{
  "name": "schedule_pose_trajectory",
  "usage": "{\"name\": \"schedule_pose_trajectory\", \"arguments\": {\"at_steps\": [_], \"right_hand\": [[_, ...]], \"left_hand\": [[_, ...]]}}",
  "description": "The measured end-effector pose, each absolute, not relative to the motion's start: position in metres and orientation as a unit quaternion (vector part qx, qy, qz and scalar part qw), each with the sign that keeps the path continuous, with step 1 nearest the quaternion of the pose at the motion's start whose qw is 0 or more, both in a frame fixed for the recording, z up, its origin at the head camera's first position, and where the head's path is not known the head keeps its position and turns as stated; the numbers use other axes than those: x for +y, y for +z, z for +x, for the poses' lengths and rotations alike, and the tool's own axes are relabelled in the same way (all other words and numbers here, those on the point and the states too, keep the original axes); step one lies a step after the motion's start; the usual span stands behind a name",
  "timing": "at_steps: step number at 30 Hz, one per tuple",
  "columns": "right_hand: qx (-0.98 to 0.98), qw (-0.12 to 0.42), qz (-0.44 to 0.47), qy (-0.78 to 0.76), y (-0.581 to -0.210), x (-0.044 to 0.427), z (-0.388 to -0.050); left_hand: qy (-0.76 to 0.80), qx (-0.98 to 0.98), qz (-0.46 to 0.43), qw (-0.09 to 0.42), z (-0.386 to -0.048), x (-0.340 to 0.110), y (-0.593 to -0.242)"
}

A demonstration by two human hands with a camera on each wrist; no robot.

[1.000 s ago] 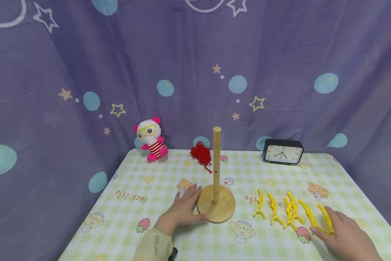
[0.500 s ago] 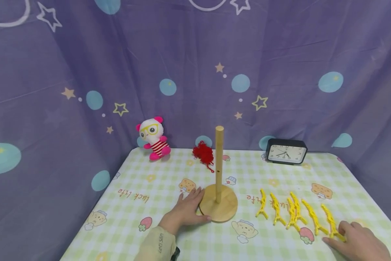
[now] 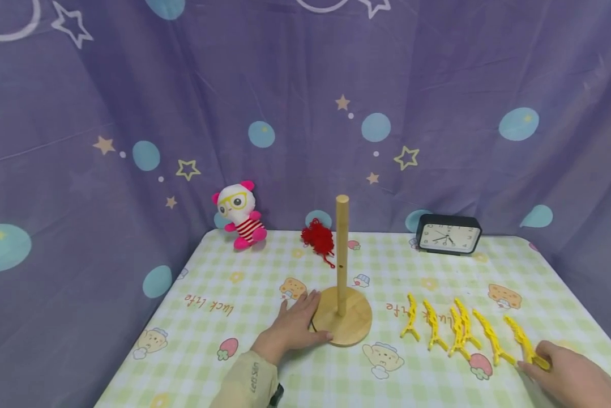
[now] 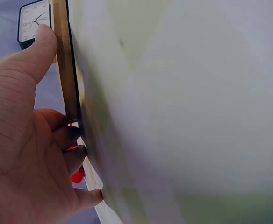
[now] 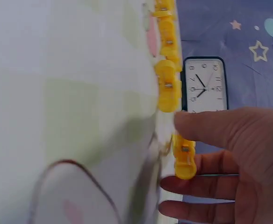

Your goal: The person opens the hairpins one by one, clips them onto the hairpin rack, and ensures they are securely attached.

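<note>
In the head view my left hand (image 3: 292, 326) holds the left rim of the round base of a wooden stand (image 3: 353, 326). Its thumb lies at the front rim and the fingers reach along the back-left side. An upright post (image 3: 342, 255) rises from the base. At the right, my right hand (image 3: 572, 374) pinches the forked handle end of the rightmost yellow plastic clip (image 3: 522, 337). The right wrist view shows this clip (image 5: 184, 150) between thumb and fingers, its metal spring visible. Several similar clips (image 3: 488, 334) lie in a row to its left.
A tangle of red yarn (image 3: 317, 238) lies behind the post. At the back left sits a plush panda (image 3: 239, 215). A black-framed clock (image 3: 449, 234) stands at the back right. The checked tablecloth (image 3: 183, 362) covers the table, and a purple curtain (image 3: 295, 68) hangs behind it.
My right hand has moved right and toward me, along the rightmost clip to its handle end. That clip has shifted slightly right. The left hand stays on the base.
</note>
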State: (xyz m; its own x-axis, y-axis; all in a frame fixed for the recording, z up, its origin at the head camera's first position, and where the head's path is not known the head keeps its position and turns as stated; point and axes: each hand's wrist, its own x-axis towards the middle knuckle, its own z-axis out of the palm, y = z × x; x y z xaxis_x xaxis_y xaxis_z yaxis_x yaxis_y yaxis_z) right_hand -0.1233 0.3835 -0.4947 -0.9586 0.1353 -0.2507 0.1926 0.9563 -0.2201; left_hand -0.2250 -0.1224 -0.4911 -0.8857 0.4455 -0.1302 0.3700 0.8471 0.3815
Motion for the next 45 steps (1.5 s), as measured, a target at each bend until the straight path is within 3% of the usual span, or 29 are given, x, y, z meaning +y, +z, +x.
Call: {"name": "schedule_pose_trajectory", "arguments": {"at_steps": [5, 10, 17, 27, 45], "right_hand": [[0.98, 0.089, 0.109, -0.141, -0.484, 0.386, -0.128], [0.981, 0.018, 0.098, -0.167, -0.474, 0.374, -0.135], [0.976, -0.05, 0.005, -0.213, -0.457, 0.34, -0.148], [0.961, -0.067, -0.108, -0.245, -0.445, 0.284, -0.164], [0.933, -0.154, -0.195, -0.261, -0.448, 0.21, -0.192]], "left_hand": [[0.181, 0.954, 0.214, 0.112, -0.223, -0.121, -0.489], [0.182, 0.954, 0.209, 0.115, -0.221, -0.121, -0.488], [0.184, 0.954, 0.207, 0.115, -0.221, -0.12, -0.49], [0.188, 0.953, 0.204, 0.119, -0.223, -0.118, -0.491], [0.191, 0.954, 0.197, 0.119, -0.224, -0.117, -0.491]]}}
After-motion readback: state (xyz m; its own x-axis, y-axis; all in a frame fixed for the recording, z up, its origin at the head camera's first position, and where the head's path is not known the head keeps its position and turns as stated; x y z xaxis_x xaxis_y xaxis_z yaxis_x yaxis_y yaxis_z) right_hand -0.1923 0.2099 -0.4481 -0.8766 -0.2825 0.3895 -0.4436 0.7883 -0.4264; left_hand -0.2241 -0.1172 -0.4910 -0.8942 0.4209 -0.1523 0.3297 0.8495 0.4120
